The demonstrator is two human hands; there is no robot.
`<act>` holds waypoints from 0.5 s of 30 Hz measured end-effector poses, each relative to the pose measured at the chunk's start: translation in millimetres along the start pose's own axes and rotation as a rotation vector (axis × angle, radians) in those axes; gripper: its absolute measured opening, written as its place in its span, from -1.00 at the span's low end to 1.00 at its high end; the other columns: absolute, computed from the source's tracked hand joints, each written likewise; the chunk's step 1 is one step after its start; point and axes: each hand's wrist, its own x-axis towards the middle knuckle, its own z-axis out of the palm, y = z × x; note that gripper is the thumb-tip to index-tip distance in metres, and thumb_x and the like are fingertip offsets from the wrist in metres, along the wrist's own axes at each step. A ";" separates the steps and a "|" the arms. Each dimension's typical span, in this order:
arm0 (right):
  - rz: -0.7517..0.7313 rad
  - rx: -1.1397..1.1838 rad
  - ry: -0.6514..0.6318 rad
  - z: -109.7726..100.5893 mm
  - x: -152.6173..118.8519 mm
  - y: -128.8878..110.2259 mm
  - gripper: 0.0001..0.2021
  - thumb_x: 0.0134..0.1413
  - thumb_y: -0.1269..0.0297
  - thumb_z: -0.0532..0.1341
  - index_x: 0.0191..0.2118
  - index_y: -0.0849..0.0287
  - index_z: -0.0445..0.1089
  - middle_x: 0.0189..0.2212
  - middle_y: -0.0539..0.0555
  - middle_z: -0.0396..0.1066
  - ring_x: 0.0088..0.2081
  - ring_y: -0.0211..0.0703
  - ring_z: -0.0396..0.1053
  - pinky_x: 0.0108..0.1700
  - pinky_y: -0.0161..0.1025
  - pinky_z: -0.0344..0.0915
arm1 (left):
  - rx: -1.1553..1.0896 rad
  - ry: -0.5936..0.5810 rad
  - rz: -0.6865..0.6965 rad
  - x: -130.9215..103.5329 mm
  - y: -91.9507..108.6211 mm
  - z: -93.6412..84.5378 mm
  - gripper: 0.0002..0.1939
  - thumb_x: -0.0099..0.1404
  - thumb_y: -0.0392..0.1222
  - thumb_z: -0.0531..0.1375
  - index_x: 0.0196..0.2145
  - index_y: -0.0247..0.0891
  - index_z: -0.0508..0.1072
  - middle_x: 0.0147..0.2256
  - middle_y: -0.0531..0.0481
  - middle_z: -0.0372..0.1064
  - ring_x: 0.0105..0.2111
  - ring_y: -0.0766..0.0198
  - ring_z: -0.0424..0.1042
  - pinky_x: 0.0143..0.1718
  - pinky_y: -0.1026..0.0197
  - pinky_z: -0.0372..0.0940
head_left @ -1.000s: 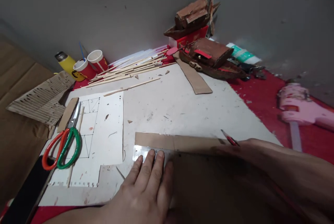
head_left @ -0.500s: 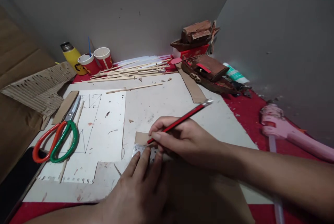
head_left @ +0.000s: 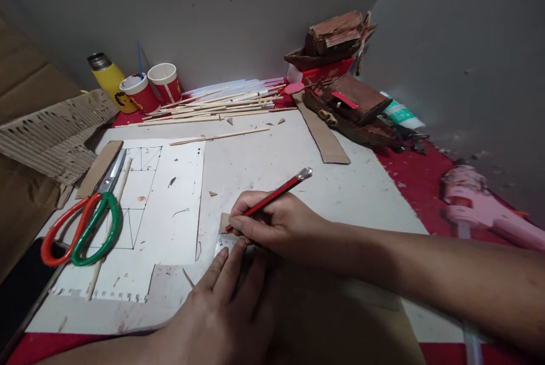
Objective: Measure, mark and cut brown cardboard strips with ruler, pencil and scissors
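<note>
My right hand (head_left: 272, 220) is closed around a red and black pencil (head_left: 272, 196), its tip low against a small stretch of brown cardboard (head_left: 223, 222). Just below the tip lies a silvery metal ruler (head_left: 223, 244), mostly covered by fingers. My left hand (head_left: 225, 297) rests on that ruler with its fingers stretched out, pressing it onto the cardboard. The two hands nearly touch, and the right one hides part of the ruler's edge. More of the brown cardboard extends toward me in shadow under my forearm.
Scissors (head_left: 91, 212) and a thin stick lie on a drawn paper sheet (head_left: 174, 206) at left, near a dark phone (head_left: 29, 285). Behind are wooden sticks (head_left: 204, 112), paper cups (head_left: 164, 81) and a yellow bottle (head_left: 109, 84). Model boats (head_left: 353, 112) and a pink glue gun (head_left: 477, 206) stand right.
My right hand and the pencil have slid left along the ruler's edge. My left hand stays on the ruler. The camera view has shifted slightly.
</note>
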 end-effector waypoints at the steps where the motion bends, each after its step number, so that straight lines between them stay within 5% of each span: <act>1: -0.013 -0.019 -0.003 0.2 0.4 -0.1 -0.85 0.21 0.26 0.15 -0.37 0.14 0.37 -0.43 -0.03 0.44 -0.39 -0.24 0.39 -0.34 -0.30 0.28 | -0.004 -0.001 0.001 0.1 -0.1 0.1 -0.42 0.42 0.13 0.04 0.12 -0.40 0.45 0.02 -0.28 0.50 0.04 -0.18 0.45 -0.10 -0.06 0.49; 9: -0.068 -0.102 -0.012 -0.7 4.4 -6.6 -0.84 0.19 0.34 0.13 -0.42 0.15 0.36 -0.43 -0.01 0.44 -0.36 -0.23 0.38 -0.28 -0.28 0.28 | -0.022 0.020 -0.017 3.0 1.3 -1.5 -0.45 0.43 0.08 0.00 0.10 -0.40 0.46 0.00 -0.26 0.52 0.00 -0.19 0.49 -0.13 -0.06 0.51; 15: -0.098 -0.148 -0.048 -4.0 9.2 -14.9 -0.84 0.16 0.44 0.15 -0.45 0.18 0.34 -0.50 -0.06 0.37 -0.41 -0.27 0.32 -0.30 -0.32 0.22 | -0.006 -0.083 -0.002 1.7 -1.5 -4.5 -0.39 0.38 0.15 0.08 0.17 -0.37 0.40 0.08 -0.28 0.46 0.05 -0.23 0.46 -0.08 -0.05 0.49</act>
